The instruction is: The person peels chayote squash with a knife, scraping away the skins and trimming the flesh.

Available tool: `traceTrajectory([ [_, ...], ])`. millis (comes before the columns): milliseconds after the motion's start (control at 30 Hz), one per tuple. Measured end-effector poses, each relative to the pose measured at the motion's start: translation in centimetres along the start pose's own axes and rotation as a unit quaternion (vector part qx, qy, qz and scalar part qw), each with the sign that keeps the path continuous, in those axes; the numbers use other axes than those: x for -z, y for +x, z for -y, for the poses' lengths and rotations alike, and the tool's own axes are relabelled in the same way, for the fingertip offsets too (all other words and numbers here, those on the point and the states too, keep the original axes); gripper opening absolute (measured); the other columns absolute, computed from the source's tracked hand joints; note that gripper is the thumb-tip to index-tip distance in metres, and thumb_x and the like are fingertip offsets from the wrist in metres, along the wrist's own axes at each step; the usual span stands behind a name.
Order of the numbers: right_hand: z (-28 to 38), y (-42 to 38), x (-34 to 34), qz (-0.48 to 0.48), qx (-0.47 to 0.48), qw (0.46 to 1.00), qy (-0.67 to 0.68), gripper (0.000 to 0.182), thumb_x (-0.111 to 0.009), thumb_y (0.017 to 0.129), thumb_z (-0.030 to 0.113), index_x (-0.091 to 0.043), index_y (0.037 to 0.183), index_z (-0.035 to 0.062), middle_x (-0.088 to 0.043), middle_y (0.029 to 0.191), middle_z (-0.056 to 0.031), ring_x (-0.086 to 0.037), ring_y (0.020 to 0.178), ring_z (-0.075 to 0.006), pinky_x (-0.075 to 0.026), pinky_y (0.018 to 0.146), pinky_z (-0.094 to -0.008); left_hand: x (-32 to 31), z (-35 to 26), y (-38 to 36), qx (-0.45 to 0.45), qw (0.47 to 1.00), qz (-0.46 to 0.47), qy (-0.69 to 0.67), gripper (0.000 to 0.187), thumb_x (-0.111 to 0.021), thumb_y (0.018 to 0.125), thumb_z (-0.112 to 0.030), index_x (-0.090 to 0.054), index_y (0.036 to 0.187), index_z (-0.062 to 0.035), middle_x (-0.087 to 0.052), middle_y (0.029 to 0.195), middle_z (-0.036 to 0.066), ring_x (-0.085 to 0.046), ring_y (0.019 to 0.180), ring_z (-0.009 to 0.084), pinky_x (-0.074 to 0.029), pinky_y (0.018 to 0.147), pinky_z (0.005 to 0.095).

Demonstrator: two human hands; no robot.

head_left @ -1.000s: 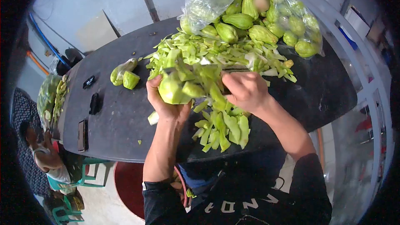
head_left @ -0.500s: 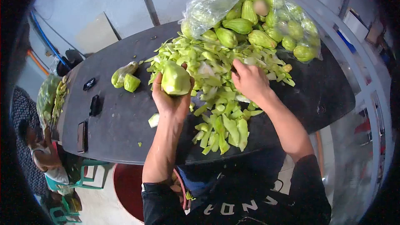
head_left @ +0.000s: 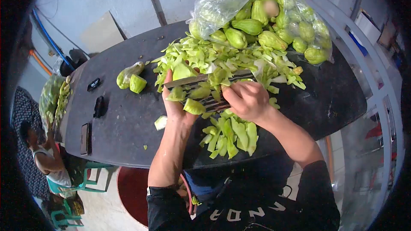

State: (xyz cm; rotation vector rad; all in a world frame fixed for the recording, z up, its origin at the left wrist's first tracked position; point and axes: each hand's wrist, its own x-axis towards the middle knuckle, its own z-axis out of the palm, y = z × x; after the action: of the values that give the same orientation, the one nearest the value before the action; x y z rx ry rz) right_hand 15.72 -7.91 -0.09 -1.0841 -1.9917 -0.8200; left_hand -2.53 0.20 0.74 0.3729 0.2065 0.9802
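The left hand cups a peeled green chayote from below, fingers curled up around it, just above the dark table. Most of that chayote is hidden: the knife blade lies across it, and loose peel strips cling to the blade and hang off it, so only the pale upper bulge shows clearly. The right hand is closed in a fist around the knife's handle, which is fully covered by the fingers; only the flat blade sticks out toward the left hand. Whether the edge is biting into the chayote or just resting on it cannot be told.

Behind the chayote, farther from the person, a wide heap of green peelings spreads over the table, and a smaller clump of peelings lies nearer the person, at the table's front edge, partly under the right wrist. Beyond the big heap stands a clear plastic bag stuffed with whole chayotes; glare on the plastic blurs its left half, and one spot in it is smeared out. To the left of the held chayote lie two cut pieces, touching each other, and one small pale scrap sits just beside the left wrist.

At the table's left end another person sits low down, warped by the lens edge and hard to make out.
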Motion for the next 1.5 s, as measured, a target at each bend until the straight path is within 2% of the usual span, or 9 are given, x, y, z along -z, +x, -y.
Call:
traceTrajectory([
  [433,-1.4,-0.4,0.7,0.02,-0.093,0.993,0.063,0.029,-0.069,0.063,0.001,-0.059,0.091,0.0023,-0.057,0.065,-0.0084,-0.062,0.058,-0.0281,-0.05,0.05,-0.0385,-1.4,0.0,-0.9,-0.004,0.995,0.075,0.062,0.046,-0.051,0.096,-0.044,-0.057,0.124,-0.008,-0.065,0.11,0.011,-0.065,0.098,0.0257,-0.056,0.081,0.0396],
  [667,-0.5,0.4,1.9,0.019,-0.028,0.998,0.06,0.023,-0.064,0.07,0.003,-0.061,0.093,0.0032,-0.06,0.065,-0.0057,-0.065,0.057,-0.022,-0.051,0.048,-0.0336,-1.4,-0.3,-1.0,-0.002,0.996,-0.034,0.077,0.05,-0.049,0.096,-0.042,-0.052,0.131,-0.0075,-0.065,0.108,0.015,-0.064,0.098,0.0267,-0.056,0.076,0.0393],
  [767,-1.5,0.0,0.7,0.039,-0.105,0.993,0.028,0.013,-0.062,0.073,0.002,-0.055,0.083,0.0066,-0.06,0.062,-0.0074,-0.066,0.059,-0.0259,-0.052,0.049,-0.0377,-1.4,0.0,-1.0,-0.005,0.996,0.028,0.085,0.046,-0.048,0.096,-0.046,-0.055,0.123,-0.0097,-0.065,0.104,0.011,-0.064,0.09,0.0272,-0.054,0.061,0.0409],
  [867,-2.4,-0.5,0.7,0.061,-0.151,0.984,0.066,0.028,-0.072,0.07,0.006,-0.057,0.094,0.0046,-0.063,0.072,-0.012,-0.064,0.063,-0.0331,-0.05,0.054,-0.0416,-1.4,0.4,-0.9,0.014,0.993,0.036,0.112,0.047,-0.048,0.095,-0.047,-0.055,0.123,-0.01,-0.065,0.103,0.01,-0.063,0.085,0.0267,-0.051,0.057,0.0384],
  [1133,-1.9,0.5,1.4,0.197,-0.329,0.92,0.083,0.016,-0.064,0.083,0.01,-0.055,0.094,0.0026,-0.064,0.071,-0.0177,-0.064,0.07,-0.0412,-0.05,0.06,-0.049,-0.6,0.3,-0.2,0.01,0.987,0.014,0.158,0.051,-0.05,0.093,-0.049,-0.056,0.12,-0.0058,-0.063,0.101,0.017,-0.062,0.081,0.0282,-0.047,0.052,0.0349],
  [1267,-3.6,-0.5,1.5,0.199,-0.353,0.911,0.077,0.015,-0.062,0.083,0.01,-0.054,0.093,0.0023,-0.063,0.068,-0.0185,-0.063,0.069,-0.0423,-0.05,0.06,-0.0499,-1.2,0.4,-0.3,0.022,0.994,0.045,0.099,0.05,-0.048,0.097,-0.048,-0.055,0.123,-0.0061,-0.062,0.105,0.019,-0.063,0.083,0.0279,-0.053,0.055,0.0371],
  [1367,-2.9,-0.7,1.3,0.169,-0.344,0.916,0.118,0.014,-0.064,0.081,0.008,-0.055,0.09,0.0026,-0.063,0.07,-0.0185,-0.063,0.068,-0.0413,-0.05,0.059,-0.0476,-0.3,0.4,0.5,0.012,1.0,-0.02,0.006,0.048,-0.05,0.097,-0.046,-0.055,0.126,-0.0082,-0.059,0.115,0.017,-0.062,0.094,0.0301,-0.054,0.077,0.0458],
  [1433,-2.4,-1.0,0.9,0.118,-0.171,0.975,0.081,0.017,-0.061,0.081,0.012,-0.058,0.097,0.0052,-0.065,0.07,-0.0139,-0.068,0.067,-0.0324,-0.054,0.054,-0.043,-0.2,0.2,0.6,-0.028,0.997,-0.068,-0.015,0.049,-0.05,0.097,-0.048,-0.057,0.125,-0.0085,-0.061,0.117,0.013,-0.06,0.103,0.0308,-0.045,0.097,0.0499],
  [1500,-1.5,-0.9,0.4,0.076,-0.112,0.989,0.059,0.016,-0.06,0.08,0.01,-0.058,0.096,0.005,-0.063,0.067,-0.0101,-0.067,0.064,-0.0267,-0.053,0.052,-0.0386,-0.5,0.1,0.3,-0.039,0.997,-0.059,-0.001,0.051,-0.05,0.096,-0.05,-0.057,0.121,-0.0069,-0.062,0.112,0.014,-0.06,0.099,0.0295,-0.048,0.091,0.0448],
])
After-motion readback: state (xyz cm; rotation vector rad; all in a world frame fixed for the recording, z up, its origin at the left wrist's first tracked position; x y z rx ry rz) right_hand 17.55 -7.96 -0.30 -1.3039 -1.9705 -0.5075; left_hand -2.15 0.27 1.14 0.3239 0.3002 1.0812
